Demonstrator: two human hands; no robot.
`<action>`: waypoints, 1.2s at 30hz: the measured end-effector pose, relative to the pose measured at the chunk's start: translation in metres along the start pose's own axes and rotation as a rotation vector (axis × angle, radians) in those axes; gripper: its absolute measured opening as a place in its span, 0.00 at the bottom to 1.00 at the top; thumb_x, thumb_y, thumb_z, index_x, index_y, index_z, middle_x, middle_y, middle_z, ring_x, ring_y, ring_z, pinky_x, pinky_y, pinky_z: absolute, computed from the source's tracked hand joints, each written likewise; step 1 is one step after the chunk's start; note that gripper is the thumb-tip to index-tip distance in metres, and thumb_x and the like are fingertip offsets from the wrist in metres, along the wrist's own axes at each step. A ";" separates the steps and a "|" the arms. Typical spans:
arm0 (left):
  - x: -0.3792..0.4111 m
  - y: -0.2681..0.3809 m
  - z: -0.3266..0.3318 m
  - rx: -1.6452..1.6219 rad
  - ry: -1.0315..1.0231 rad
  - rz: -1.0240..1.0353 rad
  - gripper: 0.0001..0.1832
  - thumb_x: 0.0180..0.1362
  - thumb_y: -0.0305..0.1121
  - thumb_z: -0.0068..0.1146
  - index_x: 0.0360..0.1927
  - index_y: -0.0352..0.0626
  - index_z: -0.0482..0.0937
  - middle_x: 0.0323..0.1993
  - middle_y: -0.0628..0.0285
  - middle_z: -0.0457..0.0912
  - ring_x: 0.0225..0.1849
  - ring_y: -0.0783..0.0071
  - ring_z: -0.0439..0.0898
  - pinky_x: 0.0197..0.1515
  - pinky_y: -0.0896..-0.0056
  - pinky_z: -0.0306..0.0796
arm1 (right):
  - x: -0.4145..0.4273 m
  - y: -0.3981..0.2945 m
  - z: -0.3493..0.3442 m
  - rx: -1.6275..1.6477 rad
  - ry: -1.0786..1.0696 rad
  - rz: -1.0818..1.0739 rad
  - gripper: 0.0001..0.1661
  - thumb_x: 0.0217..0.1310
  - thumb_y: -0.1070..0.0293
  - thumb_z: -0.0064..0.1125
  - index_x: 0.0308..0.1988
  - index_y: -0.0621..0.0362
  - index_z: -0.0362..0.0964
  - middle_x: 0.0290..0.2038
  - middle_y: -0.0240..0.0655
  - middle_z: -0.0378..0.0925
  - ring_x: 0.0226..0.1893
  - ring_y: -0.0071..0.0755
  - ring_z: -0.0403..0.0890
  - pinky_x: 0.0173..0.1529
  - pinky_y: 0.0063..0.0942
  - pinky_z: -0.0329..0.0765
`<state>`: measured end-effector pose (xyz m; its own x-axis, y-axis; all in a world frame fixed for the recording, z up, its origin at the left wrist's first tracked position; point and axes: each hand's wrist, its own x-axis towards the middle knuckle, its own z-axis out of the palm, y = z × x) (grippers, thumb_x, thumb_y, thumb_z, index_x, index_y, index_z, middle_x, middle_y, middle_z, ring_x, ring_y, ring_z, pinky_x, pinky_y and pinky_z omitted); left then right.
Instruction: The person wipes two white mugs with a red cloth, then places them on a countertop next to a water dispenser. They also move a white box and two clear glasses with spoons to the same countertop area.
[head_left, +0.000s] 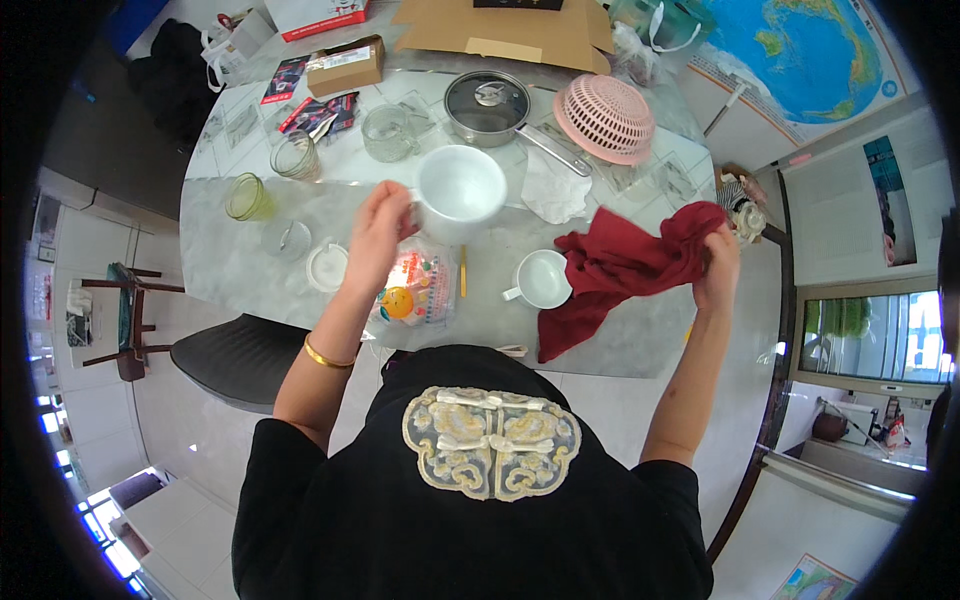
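My left hand (381, 232) grips the handle of a large white cup (461, 187), raised above the table with its mouth facing up. My right hand (718, 259) holds a bunched end of a dark red cloth (630, 259); the rest of the cloth hangs down to the tabletop. A smaller white cup (543, 281) stands against the cloth's left edge, its handle to the left. Below my left hand lies a clear plastic package with an orange print (420, 296), and beside it a thin yellow stick (463, 271). A white round lid (328, 267) lies left of my left wrist.
Along the back of the marble-patterned table (217, 277) are a lidded saucepan (487, 109), a pink colander (606, 118), a glass mug (388, 133) and cardboard boxes (345, 66). Glass cups (250, 198) stand at the left. A crumpled white tissue (556, 184) lies by the pan handle. A black chair (240, 360) is near the front left edge.
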<state>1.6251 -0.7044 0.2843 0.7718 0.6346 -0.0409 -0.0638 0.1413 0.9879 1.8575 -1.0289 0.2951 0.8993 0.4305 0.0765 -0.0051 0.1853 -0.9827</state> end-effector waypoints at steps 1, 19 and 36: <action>-0.001 -0.002 -0.006 -0.100 0.127 -0.163 0.14 0.66 0.38 0.41 0.25 0.44 0.67 0.23 0.67 0.66 0.28 0.78 0.70 0.44 0.66 0.74 | 0.003 0.008 -0.009 -0.225 0.000 -0.002 0.13 0.55 0.73 0.43 0.37 0.63 0.74 0.32 0.36 0.79 0.32 0.33 0.78 0.38 0.32 0.75; -0.083 -0.044 0.012 -0.180 -0.185 -0.446 0.17 0.69 0.46 0.43 0.41 0.43 0.73 0.43 0.63 0.79 0.34 0.75 0.82 0.34 0.75 0.77 | -0.128 0.095 0.080 -1.224 -0.266 -0.546 0.17 0.47 0.62 0.68 0.35 0.55 0.70 0.36 0.37 0.73 0.30 0.42 0.77 0.28 0.35 0.74; -0.102 -0.058 0.048 0.272 -0.263 -0.027 0.23 0.50 0.32 0.67 0.45 0.36 0.69 0.40 0.59 0.79 0.27 0.74 0.79 0.31 0.72 0.74 | -0.119 0.055 0.089 -1.175 -0.481 -0.396 0.11 0.52 0.60 0.64 0.34 0.52 0.77 0.32 0.29 0.76 0.31 0.36 0.77 0.32 0.32 0.73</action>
<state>1.5798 -0.8137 0.2386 0.9092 0.4117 -0.0626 0.1017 -0.0738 0.9921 1.7116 -0.9916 0.2466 0.5082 0.8371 0.2022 0.8164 -0.3935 -0.4227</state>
